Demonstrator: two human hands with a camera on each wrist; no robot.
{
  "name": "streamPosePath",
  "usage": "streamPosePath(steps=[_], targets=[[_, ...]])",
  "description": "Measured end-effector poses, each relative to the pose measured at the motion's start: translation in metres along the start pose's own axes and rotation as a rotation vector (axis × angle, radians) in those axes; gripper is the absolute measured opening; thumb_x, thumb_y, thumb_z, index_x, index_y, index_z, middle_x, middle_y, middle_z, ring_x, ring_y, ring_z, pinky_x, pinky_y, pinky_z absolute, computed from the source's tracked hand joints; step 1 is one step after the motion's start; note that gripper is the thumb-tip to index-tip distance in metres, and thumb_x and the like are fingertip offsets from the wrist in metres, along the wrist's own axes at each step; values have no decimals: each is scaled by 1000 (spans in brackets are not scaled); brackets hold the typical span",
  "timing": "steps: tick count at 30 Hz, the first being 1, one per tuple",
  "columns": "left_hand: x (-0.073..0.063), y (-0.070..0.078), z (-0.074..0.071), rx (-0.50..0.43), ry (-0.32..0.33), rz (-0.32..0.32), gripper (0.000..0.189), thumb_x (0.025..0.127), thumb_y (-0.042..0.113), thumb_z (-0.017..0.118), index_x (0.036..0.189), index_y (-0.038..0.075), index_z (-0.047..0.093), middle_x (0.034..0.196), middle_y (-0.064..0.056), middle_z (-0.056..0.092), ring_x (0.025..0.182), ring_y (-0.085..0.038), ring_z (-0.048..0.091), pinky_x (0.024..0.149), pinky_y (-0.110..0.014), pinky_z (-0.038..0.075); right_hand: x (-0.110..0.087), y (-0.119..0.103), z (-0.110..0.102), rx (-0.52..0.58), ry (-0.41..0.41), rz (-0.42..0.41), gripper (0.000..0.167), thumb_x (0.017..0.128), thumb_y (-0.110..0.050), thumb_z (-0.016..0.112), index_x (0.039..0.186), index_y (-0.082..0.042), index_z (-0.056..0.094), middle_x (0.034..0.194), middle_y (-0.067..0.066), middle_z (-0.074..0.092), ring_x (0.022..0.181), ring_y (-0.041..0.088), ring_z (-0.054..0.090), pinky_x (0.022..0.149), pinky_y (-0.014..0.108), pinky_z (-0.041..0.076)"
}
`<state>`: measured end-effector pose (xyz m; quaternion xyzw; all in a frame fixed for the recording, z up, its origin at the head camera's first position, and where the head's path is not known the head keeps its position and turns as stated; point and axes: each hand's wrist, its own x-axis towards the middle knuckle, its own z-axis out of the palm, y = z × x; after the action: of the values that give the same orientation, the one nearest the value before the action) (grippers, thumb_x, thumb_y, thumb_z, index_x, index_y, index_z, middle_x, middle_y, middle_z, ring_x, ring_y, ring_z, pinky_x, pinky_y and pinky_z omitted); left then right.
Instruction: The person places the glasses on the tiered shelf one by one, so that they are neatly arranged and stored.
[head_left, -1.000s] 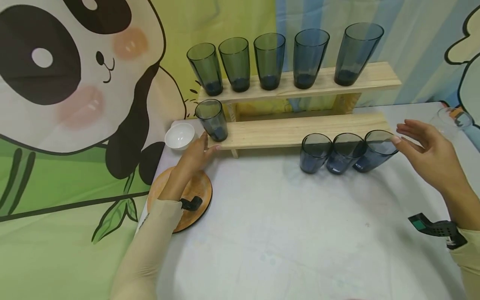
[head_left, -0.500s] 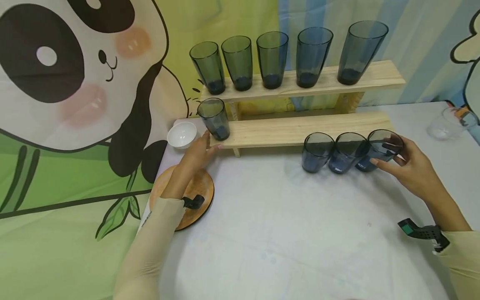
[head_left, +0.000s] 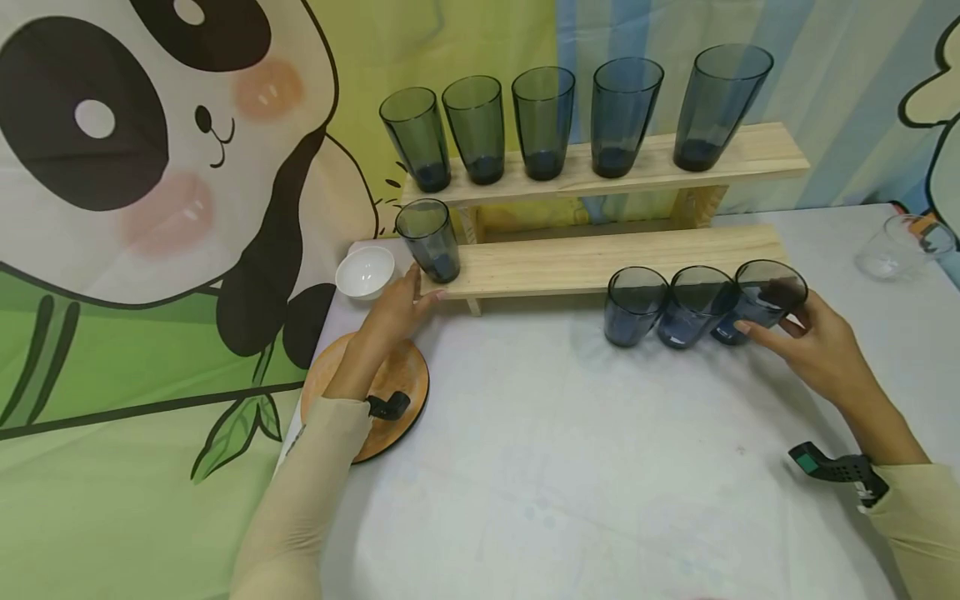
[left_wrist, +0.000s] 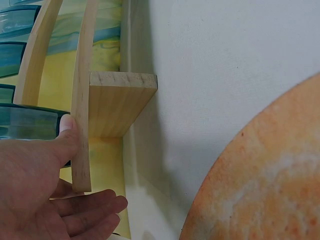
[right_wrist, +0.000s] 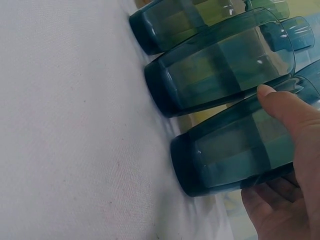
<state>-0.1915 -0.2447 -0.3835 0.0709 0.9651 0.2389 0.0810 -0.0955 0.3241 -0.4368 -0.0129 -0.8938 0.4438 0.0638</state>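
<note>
Three blue-grey drinking glasses stand in a row on the white table (head_left: 555, 467), in front of the two-tier wooden shelf. My right hand (head_left: 821, 354) holds the rightmost glass (head_left: 761, 304), thumb on the near side and fingers behind. In the right wrist view that glass (right_wrist: 235, 150) has its base on or close over the cloth. At the left end of the lower shelf board (head_left: 600, 258), my left hand (head_left: 390, 312) grips the board, thumb above and fingers below. One glass (head_left: 431, 242) stands on that end, right by the thumb.
Several matching glasses (head_left: 543, 125) line the upper shelf board (head_left: 780, 150). Left of the shelf sits a small white bowl (head_left: 365, 273). A round wood-toned plate (head_left: 401, 383) lies under the left forearm. A clear glass vessel (head_left: 892, 250) is at the far right.
My right hand has moved left and closed around the rightmost front glass. My left hand stays at the shelf end, and the glasses keep their places.
</note>
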Motion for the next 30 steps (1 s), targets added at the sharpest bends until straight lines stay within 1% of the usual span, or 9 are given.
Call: streamPosePath(steps=[2, 8, 13, 16, 19, 23, 26, 29, 30], targets=[[0, 0, 0, 1, -1, -9, 92, 108, 50, 56, 165, -7, 14, 159, -32, 44, 150, -45, 41, 123, -54, 34, 0, 0, 1, -6, 10, -8, 74, 97, -30, 80, 155, -5, 44, 155, 26, 46, 153, 26, 40, 103, 1, 34], [-2, 2, 0, 6, -8, -15, 92, 108, 50, 56, 165, -8, 14, 159, -32, 43, 151, -45, 39, 123, -54, 33, -1, 3, 3, 4, 48, -28, 71, 95, -28, 82, 154, -7, 49, 148, 14, 51, 142, 4, 46, 101, 1, 37], [0, 1, 0, 5, -6, -6, 90, 109, 49, 56, 166, -7, 14, 158, -33, 44, 149, -45, 41, 123, -54, 34, -4, 2, 0, -10, 59, -20, 68, 95, -30, 83, 151, -8, 52, 143, 5, 54, 139, 0, 46, 99, 0, 38], [0, 2, 0, 11, -7, -7, 89, 109, 48, 56, 165, -7, 14, 158, -33, 45, 149, -45, 42, 122, -55, 34, -7, -2, -5, -35, 66, -10, 66, 95, -31, 82, 148, -5, 52, 140, 6, 54, 142, 5, 47, 98, 0, 37], [1, 2, 0, 19, -10, -6, 90, 109, 49, 55, 165, -9, 14, 158, -33, 45, 149, -45, 41, 122, -55, 34, -8, -9, -12, -57, 73, 3, 67, 97, -29, 80, 150, -2, 50, 143, 15, 53, 151, 25, 44, 101, 0, 34], [0, 3, -1, 22, -12, -9, 91, 108, 49, 56, 165, -9, 14, 158, -33, 43, 150, -45, 41, 123, -54, 34, -8, -23, -23, -97, 91, 38, 70, 99, -28, 76, 155, 1, 45, 147, 29, 50, 150, 51, 37, 114, 13, 31], [0, 2, -1, 19, -14, -11, 91, 108, 49, 56, 165, -8, 13, 159, -33, 43, 150, -45, 40, 123, -54, 34, -7, -38, -32, -127, 120, 58, 68, 101, -27, 73, 156, 1, 43, 147, 31, 48, 151, 52, 34, 121, 29, 30], [0, 2, 0, 20, -15, -14, 92, 108, 50, 55, 165, -8, 13, 160, -32, 42, 151, -45, 39, 123, -55, 33, -4, -56, -41, -139, 157, 45, 66, 102, -24, 72, 156, 0, 44, 146, 28, 49, 152, 48, 35, 123, 35, 30], [0, 2, 0, 21, -16, -16, 92, 108, 51, 55, 165, -8, 13, 160, -32, 41, 151, -45, 38, 123, -55, 33, -3, -61, -44, -138, 170, 35, 64, 101, -24, 72, 156, -2, 45, 145, 20, 52, 153, 44, 36, 123, 34, 30]])
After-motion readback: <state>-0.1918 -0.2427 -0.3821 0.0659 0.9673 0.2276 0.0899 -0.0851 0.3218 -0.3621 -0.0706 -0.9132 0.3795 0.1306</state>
